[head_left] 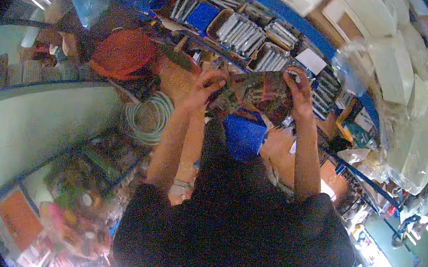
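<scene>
Up in front of me, both hands grip a dark brown, boxy thing (260, 92) with reddish and pale marks; grain in the picture hides its exact kind. My left hand (205, 88) is closed at its left end, fingers bent. At its upper right edge, my right hand (299, 93) pinches it between thumb and fingers. Beneath it stands a blue bin (244, 135). Just beyond are trays of long silvery packets (240, 33), close to the right hand's fingertips.
A red round basin (124, 53) and a coil of pale green hose (147, 119) lie to the left. Blue-edged shelving (319, 27) curves across the far side. Large plastic-wrapped white pieces (414, 113) crowd the right. Mixed goods (77, 192) fill the lower left.
</scene>
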The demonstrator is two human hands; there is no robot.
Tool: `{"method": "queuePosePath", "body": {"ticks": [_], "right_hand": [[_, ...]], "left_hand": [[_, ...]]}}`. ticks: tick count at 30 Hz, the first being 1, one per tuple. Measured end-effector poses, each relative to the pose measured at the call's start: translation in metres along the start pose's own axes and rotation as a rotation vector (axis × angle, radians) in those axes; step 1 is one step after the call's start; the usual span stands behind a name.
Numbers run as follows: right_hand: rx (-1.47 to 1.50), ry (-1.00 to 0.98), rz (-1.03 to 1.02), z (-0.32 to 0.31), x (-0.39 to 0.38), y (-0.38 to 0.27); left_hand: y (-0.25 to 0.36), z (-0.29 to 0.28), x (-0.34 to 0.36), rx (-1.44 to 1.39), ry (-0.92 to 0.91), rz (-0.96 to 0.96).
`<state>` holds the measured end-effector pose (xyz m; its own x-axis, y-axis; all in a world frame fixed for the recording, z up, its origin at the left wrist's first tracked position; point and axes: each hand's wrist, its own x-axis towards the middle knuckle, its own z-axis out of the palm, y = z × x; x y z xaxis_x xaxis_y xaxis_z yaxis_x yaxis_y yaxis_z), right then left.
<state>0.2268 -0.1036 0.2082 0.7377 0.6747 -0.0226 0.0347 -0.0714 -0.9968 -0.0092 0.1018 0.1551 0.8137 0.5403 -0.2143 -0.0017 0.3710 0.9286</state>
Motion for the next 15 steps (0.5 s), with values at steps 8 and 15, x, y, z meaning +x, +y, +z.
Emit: {"method": "queuePosePath", "body": {"ticks": [8,15], "right_hand": [[-0.241,-0.301,0.218,0.042,-0.003,-0.041],[-0.509,-0.387,0.200,0.061,-0.037,-0.083]], "left_hand": [[0.054,-0.028,-0.025,0.219,-0.259,-0.128],[0.076,-0.075,-0.033,0.677,-0.287,0.232]]}}
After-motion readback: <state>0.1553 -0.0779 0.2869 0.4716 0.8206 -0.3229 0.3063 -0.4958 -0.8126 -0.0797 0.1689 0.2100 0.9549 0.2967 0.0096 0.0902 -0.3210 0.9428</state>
